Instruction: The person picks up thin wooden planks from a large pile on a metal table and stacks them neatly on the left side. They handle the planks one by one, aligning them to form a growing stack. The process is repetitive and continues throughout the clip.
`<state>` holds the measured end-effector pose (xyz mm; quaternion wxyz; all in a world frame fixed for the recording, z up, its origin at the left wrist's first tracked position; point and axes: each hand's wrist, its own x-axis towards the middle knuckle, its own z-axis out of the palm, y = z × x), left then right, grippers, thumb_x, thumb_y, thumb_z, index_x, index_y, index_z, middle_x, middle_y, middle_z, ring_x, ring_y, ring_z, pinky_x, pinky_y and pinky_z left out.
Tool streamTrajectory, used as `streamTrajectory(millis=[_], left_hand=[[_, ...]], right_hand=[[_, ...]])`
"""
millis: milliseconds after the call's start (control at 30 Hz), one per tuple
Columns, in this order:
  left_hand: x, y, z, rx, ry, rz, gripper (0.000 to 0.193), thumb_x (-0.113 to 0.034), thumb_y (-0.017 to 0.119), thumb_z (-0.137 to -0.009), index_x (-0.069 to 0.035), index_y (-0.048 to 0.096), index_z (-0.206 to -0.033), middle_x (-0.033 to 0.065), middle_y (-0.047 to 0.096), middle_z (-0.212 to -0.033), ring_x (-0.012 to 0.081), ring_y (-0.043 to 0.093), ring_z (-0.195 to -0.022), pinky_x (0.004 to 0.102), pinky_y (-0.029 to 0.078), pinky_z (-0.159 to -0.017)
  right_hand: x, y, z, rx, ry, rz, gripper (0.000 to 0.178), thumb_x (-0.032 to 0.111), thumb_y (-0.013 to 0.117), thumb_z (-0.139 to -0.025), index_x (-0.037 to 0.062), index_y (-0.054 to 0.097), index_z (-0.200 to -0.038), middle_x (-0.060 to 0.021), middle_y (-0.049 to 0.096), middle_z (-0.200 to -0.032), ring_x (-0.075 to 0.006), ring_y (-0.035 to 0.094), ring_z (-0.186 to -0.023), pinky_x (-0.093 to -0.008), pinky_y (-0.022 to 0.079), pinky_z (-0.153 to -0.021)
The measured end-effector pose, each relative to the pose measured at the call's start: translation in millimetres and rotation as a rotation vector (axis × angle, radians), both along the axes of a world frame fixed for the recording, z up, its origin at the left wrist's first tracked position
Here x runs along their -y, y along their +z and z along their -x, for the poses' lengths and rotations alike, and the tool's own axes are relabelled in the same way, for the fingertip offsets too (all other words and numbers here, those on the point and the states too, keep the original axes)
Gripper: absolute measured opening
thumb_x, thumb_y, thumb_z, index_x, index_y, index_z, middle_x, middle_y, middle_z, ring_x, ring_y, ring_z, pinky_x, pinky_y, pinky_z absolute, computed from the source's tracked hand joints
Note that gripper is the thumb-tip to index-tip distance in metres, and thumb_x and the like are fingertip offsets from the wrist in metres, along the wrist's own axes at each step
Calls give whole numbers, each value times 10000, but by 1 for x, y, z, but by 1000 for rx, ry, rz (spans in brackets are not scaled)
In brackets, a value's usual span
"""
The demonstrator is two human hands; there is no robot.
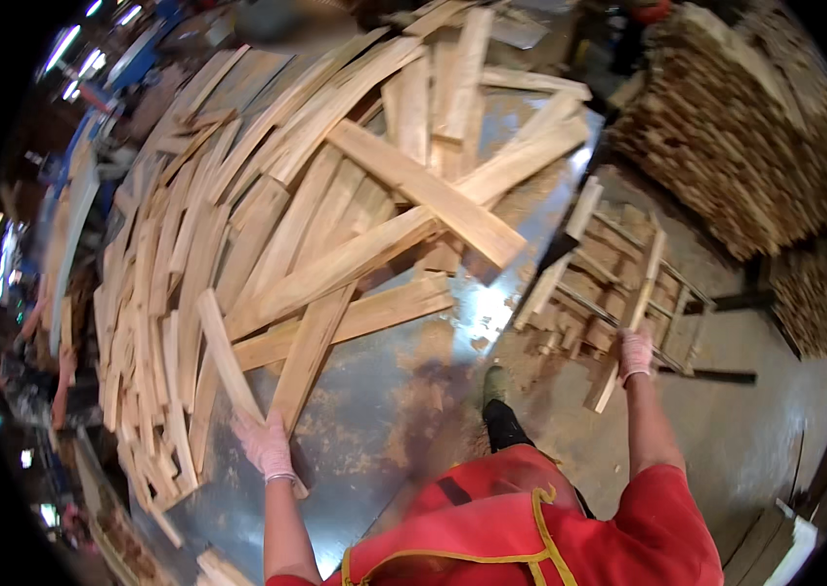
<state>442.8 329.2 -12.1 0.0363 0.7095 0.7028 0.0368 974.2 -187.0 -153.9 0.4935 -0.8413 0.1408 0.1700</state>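
Note:
My left hand (pixel 265 445), in a pale pink glove, is closed round a narrow wooden board (pixel 226 354) at the front of the metal table (pixel 374 420). The board's short lower end shows past my wrist. Just beside its fingers lies the lower end of another board (pixel 314 342), which leans up into the pile. Out to the right, my right hand (pixel 635 354), gloved alike, grips a long slim board (pixel 647 278) slantwise above a metal frame rack (pixel 692 283). My fingertips on both sides are partly hidden.
A big loose pile of boards (pixel 179 234) covers the table's left and far side, several crossing each other. Short wood pieces (pixel 594 317) lie in and around the rack. Tall stacks of wood (pixel 726 127) stand at the far right. A boot (pixel 496 386) shows on the floor.

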Motion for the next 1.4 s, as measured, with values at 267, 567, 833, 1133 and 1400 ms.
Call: streamTrajectory(millis=[267,567,833,1133,1400], left_hand=[[-3,8,-9,24,9,58,1010,-573,732,-891,-54,350,-1669,289,437,-1620,469,490,-1446,485,414,-1203],[24,42,-30,147,235,255,1026,-560,782,-855,-159,336,-1687,283,560,-1490,479,587,-1357,515,486,-1140],[116,-23,75,1451,422,639,498,-174,755,-904,-24,578,-1345,126,692,-1017,261,721,-849,408,615,-772],[216,-4,328,374,453,108,445,-214,691,-844,-38,684,-1253,163,730,-1021,337,723,-997,412,586,-876],[341,9,621,-283,490,-158,579,-226,632,-928,-42,608,-1476,231,609,-1510,384,527,-1455,466,376,-1265]], right_hand=[[-115,-113,-89,24,171,16,350,100,670,-948,83,603,-1292,-68,619,-853,-199,576,-682,-357,465,-592],[-150,58,-6,-168,645,-196,455,289,722,-1000,-26,675,-1325,-36,711,-935,-125,639,-770,-259,523,-683],[-318,160,243,-694,1085,-559,293,252,720,-968,70,613,-1172,-13,609,-878,-95,550,-735,-272,445,-623],[-393,128,423,-662,815,-736,354,47,694,-955,91,562,-1280,-66,689,-973,-182,667,-781,-322,519,-623],[-352,166,486,-826,1511,-250,540,106,740,-942,-5,565,-1441,-53,657,-896,-134,600,-742,-276,507,-698]])
